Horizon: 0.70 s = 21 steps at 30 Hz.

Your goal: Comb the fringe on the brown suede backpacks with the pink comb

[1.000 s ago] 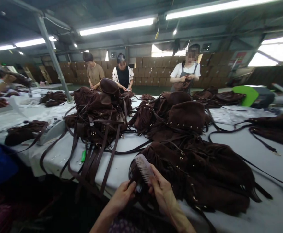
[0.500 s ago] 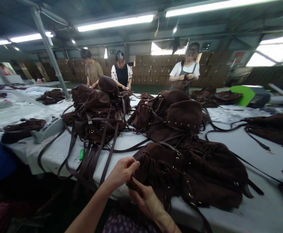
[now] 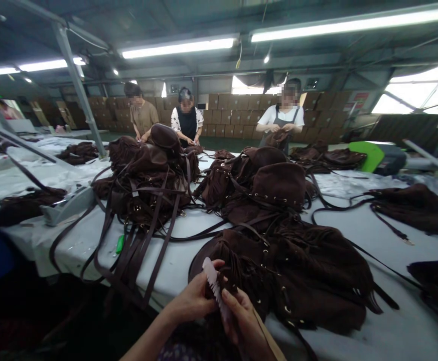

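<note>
Both hands are closed at the near table edge, low in the middle of the view. My left hand (image 3: pixel 192 303) grips a dark brown piece (image 3: pixel 229 277) from the left, its fingers curled behind it. A pale, narrow strip with a jagged edge (image 3: pixel 211 279) runs between the hands along this piece. My right hand (image 3: pixel 249 319) pinches the same piece from the right, thumb on top. Whether the strip is part of the piece cannot be made out. Right beside the hands lies a dark brown fringed bag (image 3: pixel 316 281) with metal eyelets.
Heaps of brown bags (image 3: pixel 279 183) with long straps (image 3: pixel 154 250) cover the white table (image 3: pixel 410 311). A green object (image 3: pixel 120 244) lies among the straps at left. Three people (image 3: pixel 187 120) work across the table. A grey post (image 3: pixel 79 90) rises at left; a bright green machine part (image 3: pixel 369 154) stands at right.
My hands have turned the brown piece and the pale jagged strip now shows between them. The view has shifted slightly. At left, a dark strap is now raised.
</note>
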Tool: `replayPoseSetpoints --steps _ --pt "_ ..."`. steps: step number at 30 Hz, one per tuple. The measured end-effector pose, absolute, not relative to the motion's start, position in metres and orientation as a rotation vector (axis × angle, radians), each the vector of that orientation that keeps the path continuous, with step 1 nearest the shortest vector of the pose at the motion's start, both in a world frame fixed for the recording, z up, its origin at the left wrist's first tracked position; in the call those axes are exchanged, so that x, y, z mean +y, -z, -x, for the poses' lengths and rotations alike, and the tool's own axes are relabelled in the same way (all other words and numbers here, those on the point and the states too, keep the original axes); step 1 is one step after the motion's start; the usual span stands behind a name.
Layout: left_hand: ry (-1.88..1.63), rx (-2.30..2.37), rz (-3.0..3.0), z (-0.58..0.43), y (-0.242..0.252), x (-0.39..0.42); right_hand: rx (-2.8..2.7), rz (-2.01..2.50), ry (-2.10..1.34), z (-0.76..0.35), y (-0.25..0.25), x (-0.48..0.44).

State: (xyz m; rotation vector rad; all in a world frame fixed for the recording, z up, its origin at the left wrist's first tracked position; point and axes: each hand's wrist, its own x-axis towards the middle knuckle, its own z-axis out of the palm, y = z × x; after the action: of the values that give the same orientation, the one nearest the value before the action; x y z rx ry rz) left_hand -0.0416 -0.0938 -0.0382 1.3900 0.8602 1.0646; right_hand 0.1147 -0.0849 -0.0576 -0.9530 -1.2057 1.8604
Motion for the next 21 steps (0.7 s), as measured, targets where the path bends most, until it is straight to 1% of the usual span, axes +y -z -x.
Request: replayPoseSetpoints --steps 2,4,6,8,12,16,18,21 --pt "-0.951 1.039 -1.557 0.036 0.047 -0.08 -1.209 1.013 -1.82 -0.116 0.061 -0.086" --pt "-0.887 1.353 -1.667 0.027 0.059 -0.066 -1.223 1.046 -1.785 -0.115 0.068 -0.089" --pt "-0.854 1.687 -1.643 0.017 0.071 -0.052 -1.243 1.059 -1.762 -0.112 0.078 -0.093" --pt "-0.812 1.866 -1.562 0.007 0.081 -0.041 -1.251 1.062 -1.736 -0.111 0.086 -0.098" --pt "-0.795 1.932 -1.454 0.0 0.088 -0.024 -1.275 1.072 -1.708 -0.115 0.088 -0.111" --pt "-0.898 1.94 -1.306 0.012 0.083 -0.004 -1.448 1.037 -1.695 -0.126 0.074 -0.138" --pt "-0.998 1.891 -1.236 0.02 0.08 0.006 -1.522 1.021 -1.678 -0.136 0.066 -0.145" --pt "-1.113 1.669 -1.172 0.03 0.075 0.009 -1.448 1.224 -1.513 -0.157 0.053 -0.135"
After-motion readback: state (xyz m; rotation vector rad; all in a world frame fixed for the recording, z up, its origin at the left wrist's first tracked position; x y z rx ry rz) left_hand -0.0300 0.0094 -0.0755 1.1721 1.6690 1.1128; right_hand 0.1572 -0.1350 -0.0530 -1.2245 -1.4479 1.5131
